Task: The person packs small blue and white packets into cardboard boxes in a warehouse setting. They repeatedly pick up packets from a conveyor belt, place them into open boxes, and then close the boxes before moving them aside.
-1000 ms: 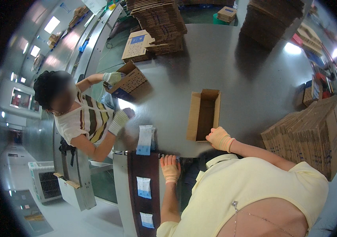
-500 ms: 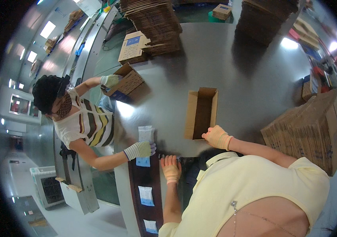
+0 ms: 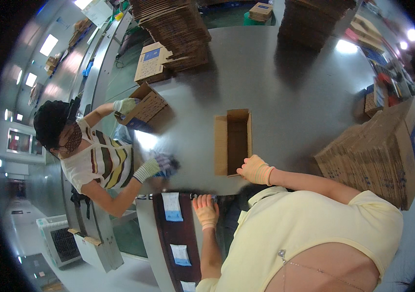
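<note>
My right hand [image 3: 256,170], in a pale orange glove, is closed on the near right corner of an open cardboard box [image 3: 221,146]. The box stands upright on the grey metal table, its left flap folded outward; what shows of its inside is bare cardboard. My left hand [image 3: 206,211], gloved alike, lies with fingers stretched over the end of a dark conveyor belt [image 3: 166,246], holding nothing. White and blue packets lie on the belt left of it: one packet [image 3: 172,207] by the belt's end, another packet [image 3: 180,254] nearer me.
Across the belt a co-worker [image 3: 101,158] in striped gloves has one hand at a tilted carton [image 3: 146,109]; the other hand is blurred. Flattened cartons [image 3: 375,151] lean at the right. More cardboard stacks [image 3: 173,34] stand at the table's far side.
The belt's packets have moved toward its far end. The co-worker's near hand has left the belt toward the table, blurred, and the packets there are gone. My hands keep their places.
</note>
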The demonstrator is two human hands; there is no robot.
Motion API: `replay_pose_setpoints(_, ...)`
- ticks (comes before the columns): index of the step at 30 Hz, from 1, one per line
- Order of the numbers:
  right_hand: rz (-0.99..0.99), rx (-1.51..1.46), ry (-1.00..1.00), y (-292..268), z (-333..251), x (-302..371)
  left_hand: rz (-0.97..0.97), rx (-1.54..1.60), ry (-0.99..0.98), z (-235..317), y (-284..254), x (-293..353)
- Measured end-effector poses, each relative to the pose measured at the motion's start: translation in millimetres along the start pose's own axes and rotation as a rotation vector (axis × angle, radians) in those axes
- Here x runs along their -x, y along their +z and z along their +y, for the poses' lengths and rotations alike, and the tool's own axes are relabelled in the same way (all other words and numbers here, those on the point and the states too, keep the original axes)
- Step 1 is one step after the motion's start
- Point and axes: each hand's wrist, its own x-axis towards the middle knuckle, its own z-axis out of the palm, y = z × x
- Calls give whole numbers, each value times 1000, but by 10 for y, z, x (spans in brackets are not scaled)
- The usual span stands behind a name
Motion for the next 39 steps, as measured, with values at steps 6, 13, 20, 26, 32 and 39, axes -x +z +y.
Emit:
replay_pose_setpoints(6,-55,31,13,-96,-54,-26,-1,-9,-21,-21,40,36)
replay_pose_setpoints(13,-46,65,-19,1,-44,-106,1,-15,-12,29,-17,-7)
replay_pose_setpoints(20,-40,37,-15,-4,-39,-82,26,-6,-6,13,13,12)
replay_pose_setpoints(26,-23,55,-5,-31,-32,-63,-13,-17,-23,37,-56,-6)
replay_pose_setpoints(32,-2,99,-20,16,-12,-53,7,-20,-31,13,-44,0)
replay_pose_setpoints(39,15,73,-41,23,-4,-19,116,7,-194,112,134,28)
